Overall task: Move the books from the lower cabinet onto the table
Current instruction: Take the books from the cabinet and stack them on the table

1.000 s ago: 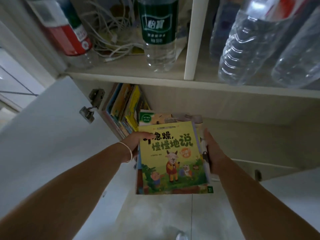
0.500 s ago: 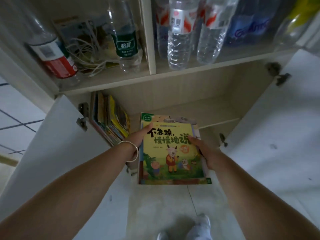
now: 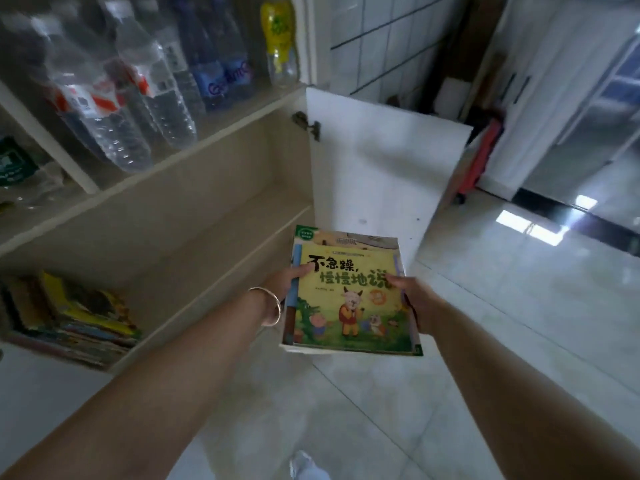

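Note:
I hold a stack of picture books (image 3: 349,306) flat in front of me, above the tiled floor and to the right of the lower cabinet (image 3: 194,230). Its top cover is yellow-green with cartoon animals. My left hand (image 3: 282,280) grips the stack's left edge, thumb on the cover. My right hand (image 3: 414,301) grips the right edge the same way. More books (image 3: 74,317) lean together at the left end of the lower cabinet shelf. No table is in view.
The cabinet's right door (image 3: 374,174) stands open just behind the stack. Water bottles (image 3: 138,98) fill the shelf above. A red object (image 3: 481,161) and white doors (image 3: 540,109) stand at the far right. Glossy floor tiles (image 3: 502,306) spread right.
The stack has come out of the cabinet and moved right, still held by both hands. My view has swung right, so the cabinet now lies to the left.

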